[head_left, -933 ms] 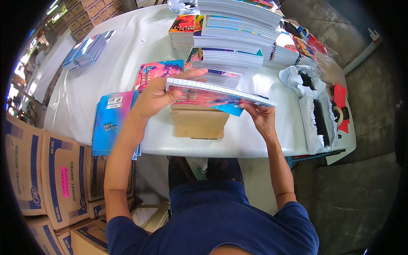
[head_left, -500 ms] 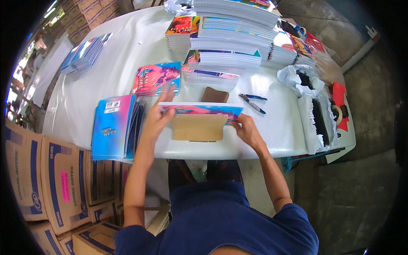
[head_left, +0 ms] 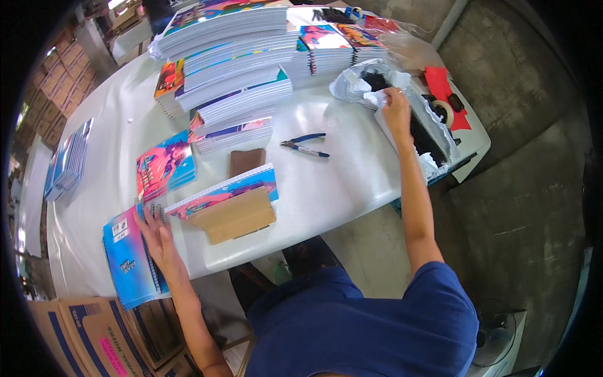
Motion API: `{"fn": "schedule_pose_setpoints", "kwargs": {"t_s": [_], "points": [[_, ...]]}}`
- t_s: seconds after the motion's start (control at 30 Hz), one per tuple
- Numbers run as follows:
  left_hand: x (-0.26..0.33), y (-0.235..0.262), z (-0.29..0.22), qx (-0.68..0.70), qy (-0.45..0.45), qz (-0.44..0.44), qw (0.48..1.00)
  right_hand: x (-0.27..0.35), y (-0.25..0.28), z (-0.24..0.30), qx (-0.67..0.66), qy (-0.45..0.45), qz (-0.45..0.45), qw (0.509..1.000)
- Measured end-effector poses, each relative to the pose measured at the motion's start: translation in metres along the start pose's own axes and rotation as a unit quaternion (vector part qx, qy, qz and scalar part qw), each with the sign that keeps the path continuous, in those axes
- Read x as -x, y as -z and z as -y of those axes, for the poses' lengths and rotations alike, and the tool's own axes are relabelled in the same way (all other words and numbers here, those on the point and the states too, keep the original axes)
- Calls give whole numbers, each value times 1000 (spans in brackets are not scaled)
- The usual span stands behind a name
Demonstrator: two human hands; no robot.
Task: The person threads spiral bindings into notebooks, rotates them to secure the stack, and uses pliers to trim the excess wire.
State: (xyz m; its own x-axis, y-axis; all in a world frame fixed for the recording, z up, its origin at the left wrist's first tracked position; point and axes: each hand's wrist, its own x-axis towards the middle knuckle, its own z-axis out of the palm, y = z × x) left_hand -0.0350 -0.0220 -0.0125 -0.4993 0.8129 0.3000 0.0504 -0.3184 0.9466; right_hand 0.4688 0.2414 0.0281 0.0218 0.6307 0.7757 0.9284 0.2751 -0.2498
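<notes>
My left hand (head_left: 158, 242) rests with fingers stretched out at the edge of a stack of pink-and-blue spiral notebooks (head_left: 130, 254) on the left. In front of me an unbound block with a colourful cover (head_left: 256, 183) lies against a folded brown cardboard piece (head_left: 233, 217), and neither hand is on it. Over on the right, my right hand (head_left: 397, 113) reaches into an open box lined with white paper (head_left: 449, 129), beside black binding coils (head_left: 427, 141). Its fingers are bent together at the crumpled paper; what they pinch is hidden.
Blue-handled pliers (head_left: 306, 144) and a brown block (head_left: 247, 162) lie mid-table. Tall piles of page blocks (head_left: 235, 66) stand behind. A pink-covered notebook pile (head_left: 166, 166) is left of them. A tape roll (head_left: 443, 113) lies past the box; cartons (head_left: 94, 333) stand low left.
Both hands have left the page block, which stays at the cardboard piece. My right hand has moved to the coil box, my left to the notebook stack. The view has turned right.
</notes>
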Motion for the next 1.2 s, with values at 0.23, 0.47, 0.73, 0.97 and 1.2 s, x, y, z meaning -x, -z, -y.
{"fn": "schedule_pose_setpoints", "kwargs": {"t_s": [0.23, 0.47, 0.73, 0.97, 1.2], "points": [[13, -1, -9, 58, 22, -24, 998, -4, -4, -82, 297, -160, 273, 901], [12, 8, -27, 82, 24, -72, 994, 7, 25, -134, 216, -134, 331, 909], [17, 10, -36, 94, 31, -78, 992, 7, 46, -132, 225, -172, 407, 869], [23, 24, -38, 92, 22, -90, 991, 32, 53, -138, 273, -62, 243, 929], [26, 23, -33, 98, 33, -100, 990, 15, 61, -130, 123, -184, 416, 882]]}}
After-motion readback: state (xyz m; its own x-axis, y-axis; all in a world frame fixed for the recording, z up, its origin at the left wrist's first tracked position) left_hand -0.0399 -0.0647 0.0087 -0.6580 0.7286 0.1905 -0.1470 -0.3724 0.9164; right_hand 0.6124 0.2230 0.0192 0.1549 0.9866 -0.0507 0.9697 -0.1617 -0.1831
